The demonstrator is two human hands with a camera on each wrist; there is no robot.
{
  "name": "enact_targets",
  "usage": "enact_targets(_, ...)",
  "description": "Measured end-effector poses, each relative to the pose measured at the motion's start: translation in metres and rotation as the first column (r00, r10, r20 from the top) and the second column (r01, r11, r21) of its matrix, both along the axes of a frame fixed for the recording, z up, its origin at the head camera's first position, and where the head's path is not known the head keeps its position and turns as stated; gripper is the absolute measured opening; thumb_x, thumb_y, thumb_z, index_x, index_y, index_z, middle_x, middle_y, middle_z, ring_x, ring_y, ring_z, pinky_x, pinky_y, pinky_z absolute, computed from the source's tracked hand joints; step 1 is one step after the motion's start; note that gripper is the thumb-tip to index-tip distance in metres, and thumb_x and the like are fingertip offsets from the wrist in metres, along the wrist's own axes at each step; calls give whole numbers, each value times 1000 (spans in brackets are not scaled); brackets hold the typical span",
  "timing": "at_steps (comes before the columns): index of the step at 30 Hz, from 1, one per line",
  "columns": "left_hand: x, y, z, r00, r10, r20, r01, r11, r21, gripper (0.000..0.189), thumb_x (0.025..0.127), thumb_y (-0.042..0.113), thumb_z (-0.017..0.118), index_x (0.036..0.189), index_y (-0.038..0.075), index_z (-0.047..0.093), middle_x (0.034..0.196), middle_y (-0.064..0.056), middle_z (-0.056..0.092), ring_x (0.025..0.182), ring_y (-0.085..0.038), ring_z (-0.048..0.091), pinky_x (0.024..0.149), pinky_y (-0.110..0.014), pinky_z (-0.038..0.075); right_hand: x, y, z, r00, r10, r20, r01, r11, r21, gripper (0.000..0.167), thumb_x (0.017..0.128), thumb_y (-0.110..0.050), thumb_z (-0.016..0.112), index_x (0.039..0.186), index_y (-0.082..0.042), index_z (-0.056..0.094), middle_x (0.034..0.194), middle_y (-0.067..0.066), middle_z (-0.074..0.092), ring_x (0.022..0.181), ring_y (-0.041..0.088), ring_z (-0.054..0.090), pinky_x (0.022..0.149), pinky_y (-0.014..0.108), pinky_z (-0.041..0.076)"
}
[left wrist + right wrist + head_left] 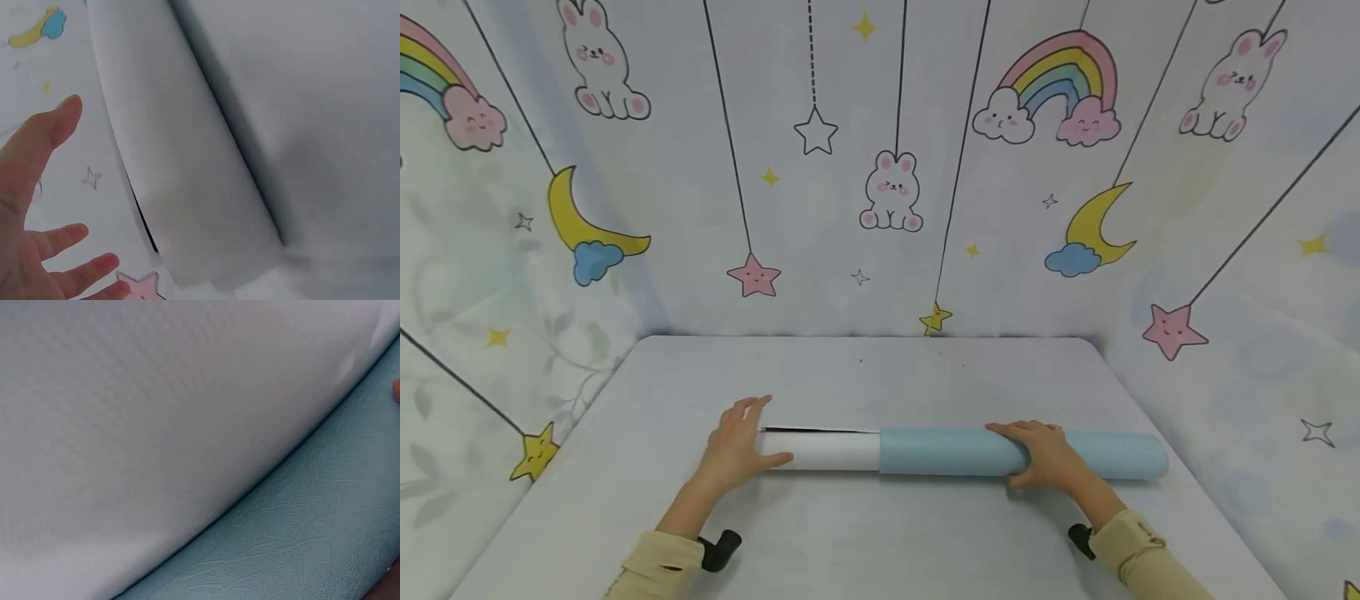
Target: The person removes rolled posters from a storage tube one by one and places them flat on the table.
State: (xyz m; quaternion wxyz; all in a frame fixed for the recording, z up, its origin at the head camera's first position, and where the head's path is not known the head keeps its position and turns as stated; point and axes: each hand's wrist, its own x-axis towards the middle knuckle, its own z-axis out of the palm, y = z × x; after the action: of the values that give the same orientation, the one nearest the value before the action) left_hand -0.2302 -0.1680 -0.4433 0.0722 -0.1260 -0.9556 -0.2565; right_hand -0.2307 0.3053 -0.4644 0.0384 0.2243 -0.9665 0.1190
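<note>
A long roll lies across the white table. Its left part is a smooth white cylinder (831,451), and its right part is light blue (940,452) with a wrinkled, leather-like surface in the right wrist view. A dark slit runs along the white part's far edge. At the white end, my left hand (730,446) has its fingers and thumb spread; the left wrist view shows them apart from the roll. My right hand (1041,454) grips the blue part from above, fingers on the far side and thumb on the near side. Only fingertip edges of it show in the right wrist view.
The white tabletop (865,533) extends around the roll. Behind it stands a fabric backdrop (835,217) printed with rabbits, stars, moons and rainbows, which continues along both sides. A black wrist mount (721,551) sits at the left cuff.
</note>
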Motion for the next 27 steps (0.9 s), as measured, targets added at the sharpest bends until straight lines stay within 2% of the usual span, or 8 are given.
enact_targets(2,0,16,5,993,-81,-87,69,989,-127,94,64,42,80,136,1,36,133,-24,37,121,-45,34,85,-64,34,0,1,0,1000,1,5,-1,1000,2,81,58,-30,84,131,-21,50,118,9,57,107,31,52,82,60,32)
enact_targets(3,-1,25,6,988,-117,-102,98,980,-174,95,64,41,81,137,2,35,134,-23,37,123,-44,33,86,-64,33,0,2,0,1000,3,6,-3,1000,3,81,58,-30,84,131,-21,50,118,10,57,107,31,52,81,60,32)
enact_targets(6,-3,47,9,976,-203,-78,175,947,-270,97,63,40,82,139,3,34,138,-21,35,127,-41,29,91,-66,27,0,2,0,1000,8,12,-8,1000,1,81,58,-30,84,131,-21,50,118,10,57,106,31,52,81,59,32)
enact_targets(9,-7,63,8,966,-254,-37,228,916,-328,97,63,39,82,138,3,34,138,-20,35,127,-40,29,92,-65,27,0,2,1,1000,15,5,-15,1000,-2,81,58,-29,84,131,-21,51,118,10,57,106,31,53,81,59,33)
enact_targets(11,-9,70,6,963,-270,-18,246,899,-364,96,63,39,82,138,3,34,137,-20,36,126,-39,31,92,-64,28,0,1,1,1000,16,0,-16,1000,-2,81,58,-30,84,131,-20,51,118,10,58,106,31,53,81,59,33)
enact_targets(15,-13,77,1,963,-269,13,251,881,-400,92,65,38,81,137,3,35,134,-18,39,124,-38,35,92,-63,29,1,-1,2,1000,21,-13,-21,1000,9,81,58,-30,84,131,-20,51,117,11,58,105,32,53,80,60,34)
enact_targets(21,-18,84,-8,963,-267,46,261,866,-426,86,65,36,81,133,5,40,126,-15,46,117,-33,43,90,-59,32,2,-2,3,1000,21,-24,-20,1000,9,80,58,-30,84,130,-20,51,116,11,58,105,32,53,80,61,33)
enact_targets(27,-19,88,-10,957,-282,74,286,858,-427,77,66,33,81,129,6,45,113,-11,53,105,-30,51,85,-54,38,3,0,3,999,28,-33,-27,1000,5,81,58,-32,84,131,-21,50,116,10,57,104,31,52,80,60,33)
